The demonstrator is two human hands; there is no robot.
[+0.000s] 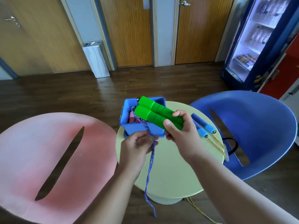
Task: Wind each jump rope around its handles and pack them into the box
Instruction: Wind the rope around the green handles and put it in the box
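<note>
Jump-rope handles point(155, 113), green pair, sit side by side above box point(134, 129), right hand point(181, 135) wrapped round them. Left hand point(137, 147) pinches purple cord point(149, 167). Risk: long tail hangs below counter point(169, 172); slack turns would slip off the handle ends.

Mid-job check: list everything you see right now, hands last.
green handles: two, green, side by side above the box
braided rope: one, purple-blue, hanging from the handle ends past the table edge
box: one, blue, on the table, red items inside
second jump rope: one, blue handles, yellow cord, on the table right of the box
table: one, pale yellow-green, centre
pink chair: one, left
blue chair: one, right
left hand: pinches braided rope
right hand: grips green handles
</note>
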